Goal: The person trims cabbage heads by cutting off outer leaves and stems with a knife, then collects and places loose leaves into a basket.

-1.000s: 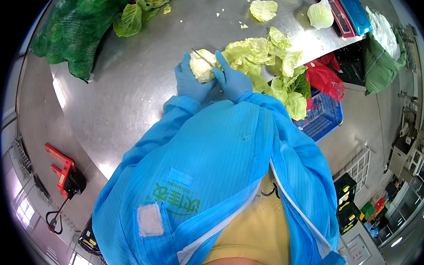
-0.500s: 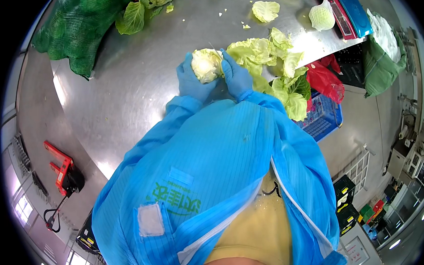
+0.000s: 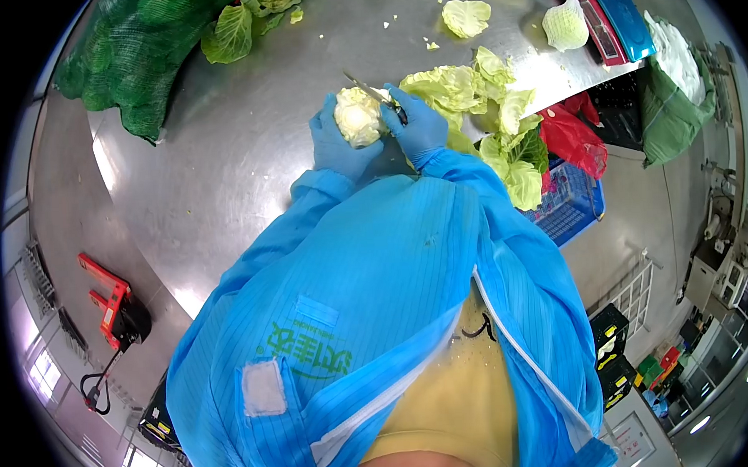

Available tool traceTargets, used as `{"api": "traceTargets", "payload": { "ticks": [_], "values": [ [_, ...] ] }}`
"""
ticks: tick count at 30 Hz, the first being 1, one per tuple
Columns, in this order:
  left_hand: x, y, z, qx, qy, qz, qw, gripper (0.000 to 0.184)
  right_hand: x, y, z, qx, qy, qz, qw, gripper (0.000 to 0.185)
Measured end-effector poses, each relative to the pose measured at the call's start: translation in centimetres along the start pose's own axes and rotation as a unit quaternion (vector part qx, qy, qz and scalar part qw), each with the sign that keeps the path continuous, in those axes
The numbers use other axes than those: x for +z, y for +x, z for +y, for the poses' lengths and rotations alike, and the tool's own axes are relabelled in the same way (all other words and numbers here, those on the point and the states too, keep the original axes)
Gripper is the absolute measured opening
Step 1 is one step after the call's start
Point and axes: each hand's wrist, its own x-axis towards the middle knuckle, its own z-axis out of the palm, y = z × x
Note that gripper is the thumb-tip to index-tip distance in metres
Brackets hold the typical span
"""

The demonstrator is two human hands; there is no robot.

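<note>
My left hand [image 3: 338, 145], in a blue glove, is closed around a pale, trimmed cabbage head [image 3: 358, 117] above the steel table. Gloved the same way, my right hand [image 3: 419, 127] grips a knife [image 3: 366, 89] by its dark handle. The narrow blade points up and left, over the top right of the cabbage; whether it touches the cabbage I cannot tell. Loose cabbage leaves [image 3: 447, 92] lie in a pile just right of my right hand and run down along the table edge.
A green mesh sack [image 3: 145, 56] lies at the back left beside leafy cabbage [image 3: 230, 35]. At the far right are a wrapped cabbage [image 3: 565, 25] and a red and blue device [image 3: 602, 15]. A red bag [image 3: 572, 141] and blue crate [image 3: 569, 204] stand beyond the table's right edge.
My right hand has turned, and the knife's blade and handle now show clearly, angled up and left. The cabbage has turned slightly in my left hand.
</note>
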Motion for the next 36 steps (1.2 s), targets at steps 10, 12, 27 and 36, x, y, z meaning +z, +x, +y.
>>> {"api": "traceTargets", "payload": {
  "ticks": [10, 12, 27, 36],
  "values": [
    [0.2, -0.1, -0.8, 0.035, -0.023, 0.005, 0.999, 0.106, 1.0, 0.3, -0.2, 0.041, 0.106, 0.052, 0.992, 0.035],
    [0.1, 0.0, -1.0, 0.058, -0.021, 0.001, 0.998, 0.106, 1.0, 0.4, -0.1, 0.045, 0.102, 0.051, 0.992, 0.034],
    [-0.3, 0.6, -0.4, 0.125, 0.017, -0.077, 0.989, 0.098, -0.4, 3.1, -1.0, -0.080, 0.079, 0.165, 0.980, 0.026],
    [-1.7, -0.6, -1.7, 0.172, -0.004, -0.042, 0.984, 0.098, -2.0, 3.5, 1.2, 0.017, 0.140, 0.186, 0.972, 0.047]
  ]
}}
